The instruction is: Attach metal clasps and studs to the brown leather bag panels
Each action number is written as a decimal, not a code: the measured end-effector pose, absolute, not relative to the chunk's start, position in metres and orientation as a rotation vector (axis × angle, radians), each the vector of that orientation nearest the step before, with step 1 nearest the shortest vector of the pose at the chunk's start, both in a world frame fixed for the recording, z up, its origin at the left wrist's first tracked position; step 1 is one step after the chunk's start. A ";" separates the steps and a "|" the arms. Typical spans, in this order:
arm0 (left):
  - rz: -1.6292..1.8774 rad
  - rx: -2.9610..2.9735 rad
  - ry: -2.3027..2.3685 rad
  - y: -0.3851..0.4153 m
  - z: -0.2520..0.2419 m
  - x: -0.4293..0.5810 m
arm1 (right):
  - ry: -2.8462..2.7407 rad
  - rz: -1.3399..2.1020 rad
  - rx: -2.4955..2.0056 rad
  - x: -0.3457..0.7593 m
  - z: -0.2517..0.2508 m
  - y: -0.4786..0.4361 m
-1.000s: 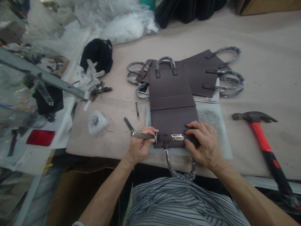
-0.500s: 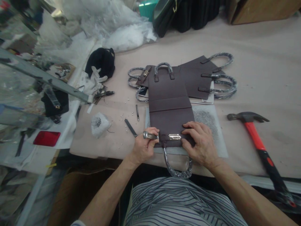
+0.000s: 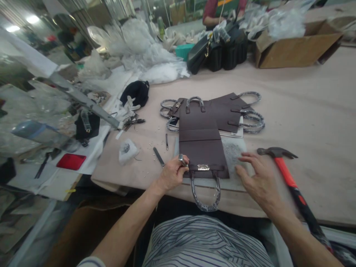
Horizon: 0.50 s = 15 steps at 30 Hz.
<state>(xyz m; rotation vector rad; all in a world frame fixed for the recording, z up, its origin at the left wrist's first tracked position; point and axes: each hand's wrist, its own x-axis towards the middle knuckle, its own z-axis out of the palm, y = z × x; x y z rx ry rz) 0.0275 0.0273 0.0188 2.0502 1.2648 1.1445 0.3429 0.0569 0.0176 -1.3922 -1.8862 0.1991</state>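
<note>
A dark brown leather bag panel [image 3: 198, 128] lies flat before me, with a plastic-wrapped handle [image 3: 205, 205] hanging over the table edge. A shiny metal clasp [image 3: 203, 167] sits on a strap near the panel's lower edge. Closed around a metal punch [image 3: 182, 159], my left hand [image 3: 172, 172] rests at the panel's lower left corner; the punch's lower end is hidden by the fingers. My right hand [image 3: 258, 178] is off the panel, fingers apart and empty, over the pale board [image 3: 236, 148]. Close to its right lies a claw hammer [image 3: 286, 172] with a red and black grip.
More brown bag panels [image 3: 226, 111] with wrapped handles lie behind. To the left are a thin rod tool [image 3: 167, 141], a dark flat bar [image 3: 158, 157], tiny studs and a small plastic bag [image 3: 128, 151]. Black bags [image 3: 219, 52] and a cardboard box [image 3: 297, 48] stand at the back.
My right hand has let go of the panel and moved right, toward the hammer. The left hand keeps the punch at the corner. The view has tilted up, showing another person's arms behind.
</note>
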 end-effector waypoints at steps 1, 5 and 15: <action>1.138 2.044 1.257 0.027 0.019 0.028 | -1.870 0.072 -1.487 0.363 0.018 0.056; 1.120 1.998 1.252 0.028 0.017 0.029 | -1.805 -0.090 -2.006 0.444 0.017 0.052; 1.083 1.931 1.292 0.028 0.017 0.033 | -1.011 1.383 -1.957 0.429 0.056 0.035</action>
